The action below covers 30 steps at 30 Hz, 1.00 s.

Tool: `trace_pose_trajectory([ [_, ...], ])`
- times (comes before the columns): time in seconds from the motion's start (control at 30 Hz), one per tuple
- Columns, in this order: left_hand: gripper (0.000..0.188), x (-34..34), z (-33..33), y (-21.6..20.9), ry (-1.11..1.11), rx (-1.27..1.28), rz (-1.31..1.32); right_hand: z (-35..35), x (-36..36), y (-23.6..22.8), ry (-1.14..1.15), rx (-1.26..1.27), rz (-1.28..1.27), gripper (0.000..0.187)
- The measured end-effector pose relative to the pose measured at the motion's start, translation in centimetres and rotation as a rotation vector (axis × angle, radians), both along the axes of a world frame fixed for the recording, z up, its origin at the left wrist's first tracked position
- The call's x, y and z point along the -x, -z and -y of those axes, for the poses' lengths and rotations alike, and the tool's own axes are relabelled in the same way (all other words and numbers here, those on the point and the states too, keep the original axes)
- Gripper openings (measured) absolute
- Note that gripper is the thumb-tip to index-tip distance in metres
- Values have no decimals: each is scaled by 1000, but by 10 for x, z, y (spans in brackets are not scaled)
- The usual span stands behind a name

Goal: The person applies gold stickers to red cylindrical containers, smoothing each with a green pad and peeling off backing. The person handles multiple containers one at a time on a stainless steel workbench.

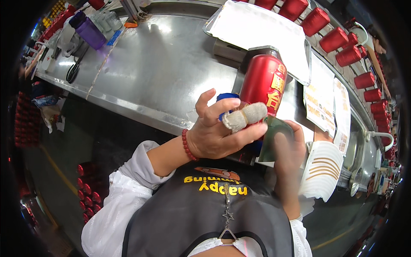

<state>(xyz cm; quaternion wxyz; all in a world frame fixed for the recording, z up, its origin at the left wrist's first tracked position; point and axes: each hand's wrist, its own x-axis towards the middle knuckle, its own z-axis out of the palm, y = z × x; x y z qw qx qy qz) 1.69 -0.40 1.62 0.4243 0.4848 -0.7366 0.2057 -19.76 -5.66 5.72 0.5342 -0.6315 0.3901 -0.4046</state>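
A glossy red bottle point(262, 79) with raised gold characters lies on its side in a dark holder point(270, 49) at the bench's near edge. Between the thumb and fingers of my left hand point(218, 132) is a rolled off-white cloth bundle point(245, 117), bound round its middle, close to the bottle's near end. Blue pieces point(227, 97) show behind those fingers. My right hand point(291, 150), smeared by motion, is closed on a thin dark-green translucent sheet point(276, 133) just below the bottle. How its fingers grip the sheet is partly hidden.
A white-covered tray point(257, 26) stands beyond the bottle. Printed sheets point(321, 103) and a white pad with brown stripes point(324, 169) lie to the right. Red bottles point(334, 39) line a rack beyond. A purple bottle point(89, 32) and black scissors point(76, 68) are at the left.
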Motion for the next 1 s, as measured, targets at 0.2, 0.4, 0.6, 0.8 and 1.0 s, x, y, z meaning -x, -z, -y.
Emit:
trace_pose_trajectory([
  [0.2,71,6,-10,8,-284,-303,-43,0,1,-3,-12,-1,-94,27],
  [0.4,85,-5,-3,-9,-129,-258,-83,-2,-1,-3,6,-27,-32,27],
  [0.6,63,-13,10,3,233,-599,-798,-2,-2,1,14,-40,-37,27],
  [0.8,33,-21,20,-3,324,-935,-1065,-1,1,6,26,-39,-30,27],
  [1.0,21,-17,19,-14,126,-482,-748,-1,3,10,34,-43,-42,28],
])
